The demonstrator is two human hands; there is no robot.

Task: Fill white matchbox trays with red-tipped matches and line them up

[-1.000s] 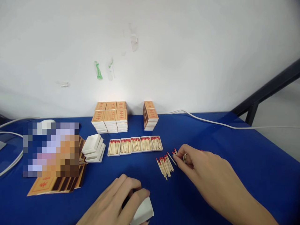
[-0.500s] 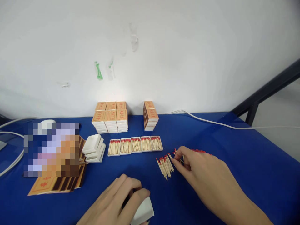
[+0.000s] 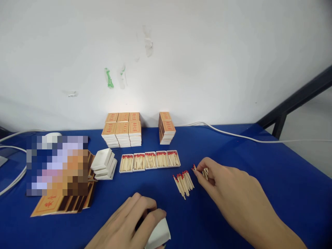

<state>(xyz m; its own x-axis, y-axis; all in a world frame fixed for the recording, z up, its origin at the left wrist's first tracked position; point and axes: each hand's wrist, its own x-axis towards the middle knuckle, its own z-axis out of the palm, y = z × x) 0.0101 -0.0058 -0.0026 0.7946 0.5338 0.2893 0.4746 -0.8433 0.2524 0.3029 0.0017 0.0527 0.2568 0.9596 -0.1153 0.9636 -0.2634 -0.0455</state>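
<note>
My left hand (image 3: 131, 223) rests low on the blue table (image 3: 259, 162), fingers curled around a white matchbox tray (image 3: 158, 234). My right hand (image 3: 228, 188) reaches forward, its fingers pinched on a few red-tipped matches (image 3: 204, 172) taken from a heap hidden under the hand. A small bundle of loose matches (image 3: 183, 182) lies just left of that hand. Beyond it a row of several open trays filled with matches (image 3: 149, 160) stands side by side.
Stacks of closed orange matchboxes (image 3: 121, 133) and a smaller stack (image 3: 166, 132) stand near the white wall. Empty white trays (image 3: 103, 164) and flat orange sleeves (image 3: 61, 202) lie at left beside a blurred patch. White cables (image 3: 233, 135) cross the back.
My right hand drew back slightly to the right, covering the match heap, and the single stray match beside the bundle has joined the bundle. The left hand has not moved.
</note>
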